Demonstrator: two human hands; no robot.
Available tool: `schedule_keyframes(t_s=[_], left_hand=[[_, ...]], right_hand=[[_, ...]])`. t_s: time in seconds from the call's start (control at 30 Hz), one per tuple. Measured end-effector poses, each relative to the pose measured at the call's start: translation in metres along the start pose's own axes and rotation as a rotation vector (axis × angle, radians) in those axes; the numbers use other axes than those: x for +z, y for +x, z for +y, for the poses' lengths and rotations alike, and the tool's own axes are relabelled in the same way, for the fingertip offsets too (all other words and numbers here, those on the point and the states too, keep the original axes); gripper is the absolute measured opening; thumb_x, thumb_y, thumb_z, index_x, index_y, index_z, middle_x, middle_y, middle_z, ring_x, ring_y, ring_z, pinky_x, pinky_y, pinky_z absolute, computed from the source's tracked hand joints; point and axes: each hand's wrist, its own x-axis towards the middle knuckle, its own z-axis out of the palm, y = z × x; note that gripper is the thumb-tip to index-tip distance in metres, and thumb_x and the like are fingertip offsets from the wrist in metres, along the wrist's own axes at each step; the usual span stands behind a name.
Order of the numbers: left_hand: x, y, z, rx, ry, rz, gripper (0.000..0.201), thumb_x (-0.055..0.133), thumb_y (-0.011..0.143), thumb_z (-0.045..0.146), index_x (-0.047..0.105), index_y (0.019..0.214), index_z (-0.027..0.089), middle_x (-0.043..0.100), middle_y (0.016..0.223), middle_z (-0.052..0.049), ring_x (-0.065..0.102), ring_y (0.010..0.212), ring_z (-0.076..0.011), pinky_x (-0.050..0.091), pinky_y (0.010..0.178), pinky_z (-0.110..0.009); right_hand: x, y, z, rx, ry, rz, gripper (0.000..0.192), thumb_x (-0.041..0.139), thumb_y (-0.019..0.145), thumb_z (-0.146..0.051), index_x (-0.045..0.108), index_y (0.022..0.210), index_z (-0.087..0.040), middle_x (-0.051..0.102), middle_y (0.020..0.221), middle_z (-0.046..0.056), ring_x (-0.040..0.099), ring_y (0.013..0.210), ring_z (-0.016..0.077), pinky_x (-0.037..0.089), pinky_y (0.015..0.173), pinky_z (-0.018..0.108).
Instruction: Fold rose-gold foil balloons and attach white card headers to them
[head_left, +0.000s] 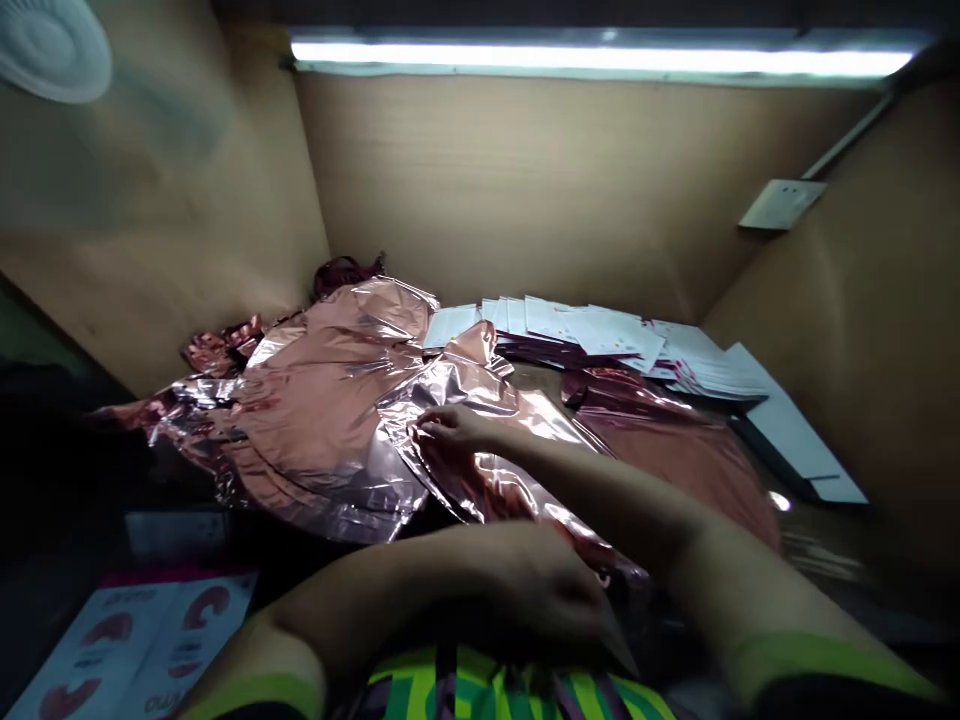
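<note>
A rose-gold foil balloon (480, 440) is spread flat on the desk (810, 545), beside a pile of similar foil pieces (315, 420). It is pressed down by the right hand (454, 428), whose fingers are stretched almost flat on the foil, seemingly to smooth it. Its near edge is covered by the left hand (540, 585); the grip there cannot be told. White cards (600, 335) are stacked behind.

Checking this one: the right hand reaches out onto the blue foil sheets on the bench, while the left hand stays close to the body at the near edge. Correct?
Not quite. The foil sheets are rose-gold pink, not blue, as the head view shows. The rest holds: the right hand reaches out onto them, and the left hand stays close to the body at the near edge.
</note>
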Motion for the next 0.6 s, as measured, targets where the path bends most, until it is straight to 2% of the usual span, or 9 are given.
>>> schedule_keyframes(t_s=[0.03,0.1,0.13,0.17,0.23,0.33,0.4,0.5,0.6], left_hand=[[-0.02,-0.011,-0.009,-0.079,0.021,0.088,0.037,0.041,0.097,0.043,0.072,0.1,0.024,0.073,0.091,-0.002,0.067,0.081,-0.016,0.052,0.073,-0.024],[-0.054,-0.027,-0.037,-0.39,0.21,0.379,0.046,0.03,0.1,0.041,0.067,0.112,0.015,0.07,0.107,-0.011,0.065,0.1,-0.0228,0.051,0.088,-0.034],[-0.066,-0.033,-0.053,-0.493,0.316,0.418,0.048,0.035,0.099,0.042,0.06,0.125,0.012,0.064,0.124,-0.016,0.057,0.118,-0.0281,0.047,0.099,-0.041],[-0.073,-0.037,-0.07,-0.559,0.413,0.378,0.053,0.04,0.097,0.044,0.051,0.137,0.01,0.053,0.14,-0.02,0.045,0.133,-0.0331,0.038,0.108,-0.048],[-0.076,-0.046,-0.101,-0.63,0.534,0.168,0.063,0.044,0.095,0.047,0.036,0.15,0.015,0.029,0.158,-0.018,0.019,0.148,-0.0385,0.021,0.115,-0.06],[-0.068,-0.057,-0.129,-0.706,0.598,-0.061,0.061,0.033,0.099,0.047,0.026,0.155,0.023,0.011,0.163,-0.012,0.003,0.15,-0.0376,0.009,0.115,-0.066],[-0.066,-0.06,-0.134,-0.724,0.632,-0.096,0.06,0.028,0.1,0.043,0.024,0.155,0.02,0.009,0.163,-0.012,0.003,0.151,-0.0354,0.008,0.117,-0.064],[-0.067,-0.06,-0.121,-0.722,0.759,-0.008,0.059,0.031,0.097,0.029,0.031,0.151,0.007,0.014,0.161,-0.019,0.004,0.15,-0.0358,0.006,0.118,-0.06],[-0.053,-0.058,-0.09,-0.557,0.823,0.083,0.058,0.033,0.094,0.021,0.033,0.15,0.007,0.017,0.162,-0.016,0.004,0.151,-0.0334,0.005,0.12,-0.056]], right_hand=[[-0.01,-0.004,0.004,0.015,0.036,0.016,0.034,0.042,0.097,-0.044,0.069,0.112,-0.03,0.075,0.101,-0.001,0.07,0.092,0.0204,0.06,0.082,0.037],[-0.035,-0.02,0.016,0.046,0.06,0.084,0.038,0.035,0.101,-0.042,0.065,0.12,-0.029,0.073,0.111,-0.001,0.069,0.099,0.0193,0.059,0.086,0.036],[-0.048,-0.034,0.025,0.065,0.048,0.127,0.04,0.033,0.102,-0.042,0.064,0.123,-0.028,0.071,0.118,0.001,0.067,0.106,0.0201,0.056,0.092,0.038],[-0.059,-0.051,0.034,0.092,0.032,0.174,0.042,0.033,0.102,-0.043,0.062,0.126,-0.026,0.067,0.126,0.003,0.063,0.115,0.0221,0.052,0.1,0.042],[-0.069,-0.093,0.054,0.161,-0.059,0.234,0.046,0.039,0.099,-0.048,0.058,0.134,-0.023,0.054,0.143,0.008,0.046,0.136,0.0278,0.035,0.115,0.051],[-0.06,-0.153,0.079,0.278,-0.265,0.149,0.063,0.051,0.091,-0.056,0.048,0.144,-0.022,0.032,0.158,0.01,0.017,0.149,0.0329,0.013,0.121,0.057],[-0.054,-0.184,0.091,0.33,-0.281,0.134,0.062,0.047,0.094,-0.053,0.043,0.148,-0.023,0.03,0.158,0.01,0.02,0.149,0.031,0.02,0.12,0.055],[-0.07,-0.224,0.103,0.349,-0.166,0.278,0.055,0.041,0.096,-0.034,0.038,0.151,-0.026,0.044,0.151,0.007,0.041,0.14,0.026,0.036,0.114,0.048],[-0.093,-0.267,0.11,0.402,-0.218,0.144,0.066,0.057,0.084,-0.028,0.043,0.148,-0.027,0.043,0.152,0.008,0.04,0.14,0.0301,0.034,0.114,0.049]])
